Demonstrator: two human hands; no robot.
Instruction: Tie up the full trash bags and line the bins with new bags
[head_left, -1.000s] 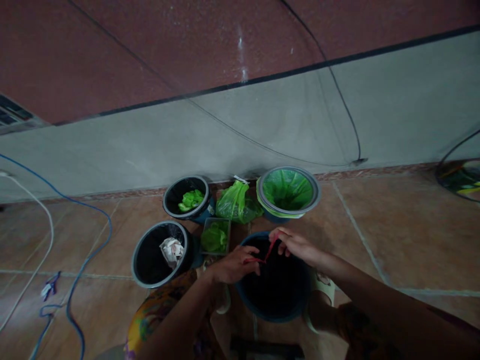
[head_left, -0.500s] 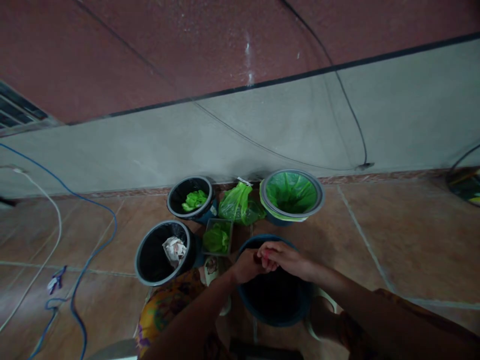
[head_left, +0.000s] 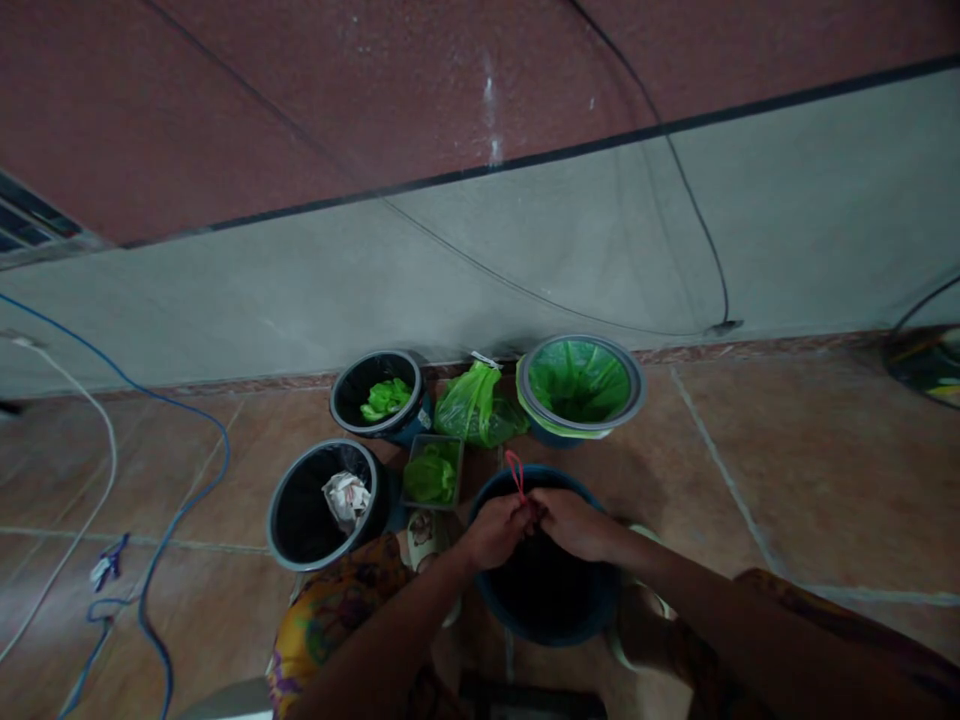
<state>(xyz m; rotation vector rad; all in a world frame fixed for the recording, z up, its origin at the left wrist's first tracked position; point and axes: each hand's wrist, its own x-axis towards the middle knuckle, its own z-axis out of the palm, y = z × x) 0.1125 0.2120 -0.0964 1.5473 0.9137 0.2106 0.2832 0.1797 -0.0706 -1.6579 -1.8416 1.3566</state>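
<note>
Right over the blue bucket (head_left: 555, 638), left hand (head_left: 495, 530) and right hand (head_left: 576, 522) have their fingers pinched together on a red strap (head_left: 519, 484), loop poking up, so both are kinda busy.

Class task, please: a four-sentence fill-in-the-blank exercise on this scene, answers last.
1. Above the bucket, the left hand and right hand grip a ____ tie.
2. Between the two wall-side bins sits a green plastic ____.
3. The right-hand bin has a ____ liner.
4. The lower-left bin holds something crumpled and ____.

Answers: red; bag; green; white.
</note>
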